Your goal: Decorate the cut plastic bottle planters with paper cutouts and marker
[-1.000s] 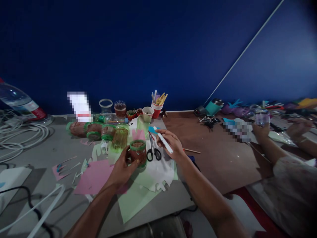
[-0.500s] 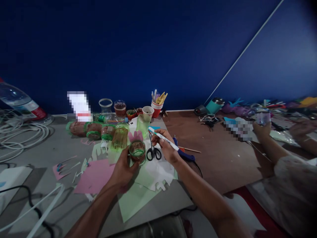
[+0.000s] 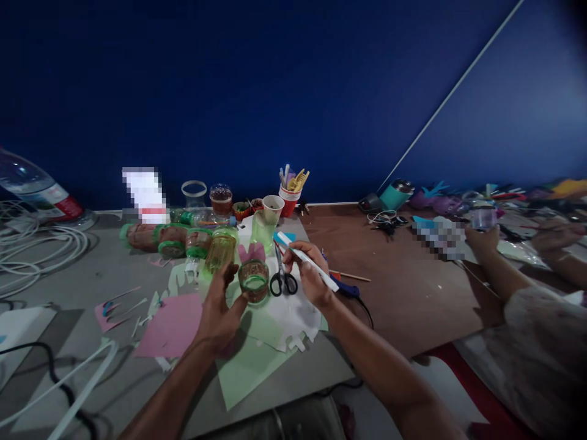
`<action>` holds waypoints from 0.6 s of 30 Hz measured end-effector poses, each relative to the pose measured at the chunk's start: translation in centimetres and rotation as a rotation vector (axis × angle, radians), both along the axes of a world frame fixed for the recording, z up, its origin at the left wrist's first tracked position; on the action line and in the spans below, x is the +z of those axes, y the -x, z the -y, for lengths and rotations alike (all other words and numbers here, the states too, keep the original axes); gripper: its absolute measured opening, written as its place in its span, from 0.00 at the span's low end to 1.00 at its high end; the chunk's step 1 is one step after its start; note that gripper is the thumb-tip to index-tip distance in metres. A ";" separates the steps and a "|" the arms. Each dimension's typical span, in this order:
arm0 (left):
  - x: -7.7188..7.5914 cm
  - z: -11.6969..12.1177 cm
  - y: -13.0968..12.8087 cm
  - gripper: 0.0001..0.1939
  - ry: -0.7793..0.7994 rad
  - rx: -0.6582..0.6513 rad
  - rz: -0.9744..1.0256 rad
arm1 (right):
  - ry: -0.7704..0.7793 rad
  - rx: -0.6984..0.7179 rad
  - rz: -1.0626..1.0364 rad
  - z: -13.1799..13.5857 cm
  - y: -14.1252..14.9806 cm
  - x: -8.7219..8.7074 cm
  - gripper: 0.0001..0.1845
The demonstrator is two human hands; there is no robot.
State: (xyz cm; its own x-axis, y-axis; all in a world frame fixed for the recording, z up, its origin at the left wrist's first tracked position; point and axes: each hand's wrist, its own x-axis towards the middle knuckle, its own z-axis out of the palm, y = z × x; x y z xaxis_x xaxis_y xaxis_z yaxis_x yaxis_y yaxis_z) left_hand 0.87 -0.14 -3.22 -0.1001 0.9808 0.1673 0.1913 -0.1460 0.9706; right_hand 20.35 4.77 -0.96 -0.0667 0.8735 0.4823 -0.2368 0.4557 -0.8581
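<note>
- The left hand [image 3: 220, 313] was open wide beside the brown-and-green cup [image 3: 254, 282], thumb at its near side and fingers parted on its left; the blur made it hard to tell whether the thumb touched. That spread looked suited to guarding or turning the cup rather than gripping it.
- The right hand [image 3: 312, 275] was closed on a white marker [image 3: 316, 269], pinched between thumb and fingers like a pen, its near part lying back over the hand, probably for fine control.
- The cup sat at the middle of the work area, over the pale papers, just in front of a pink paper piece [image 3: 251, 252]; that spot seemed chosen to bring it within reach of both hands.
- The scissors [image 3: 283, 275] lay between cup and right hand, handles toward the person, which likely made them easy to pick up.
- A blue glue gun [image 3: 347, 289] lay beyond the right wrist, perhaps aside from the papers.
- The marker slanted, its long axis running from far left to near right, its far end pointing away above the scissors.
- The cup's long axis stood roughly upright, its clear round end facing up toward the person.
</note>
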 end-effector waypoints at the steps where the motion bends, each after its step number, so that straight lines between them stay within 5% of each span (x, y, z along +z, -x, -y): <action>1: -0.1 0.0 0.1 0.29 -0.052 0.056 -0.014 | 0.012 -0.005 -0.029 0.1 -0.1 0.1 0.25; 4: 0.1 0.0 0.4 0.17 -0.287 0.232 -0.104 | 0.070 0.059 -0.119 0.2 -0.4 0.4 0.27; 7: 0.7 0.4 0.6 0.05 -0.526 0.261 -0.162 | 0.121 0.233 -0.130 0.6 -0.9 0.8 0.26; 13: 1.8 1.7 0.5 0.13 -0.754 0.034 -0.314 | 0.140 0.565 0.037 1.8 -1.1 2.3 0.13; 18: 2.0 2.4 0.3 0.22 -0.869 -0.255 -0.613 | -0.104 0.662 0.339 2.0 -0.7 3.3 0.10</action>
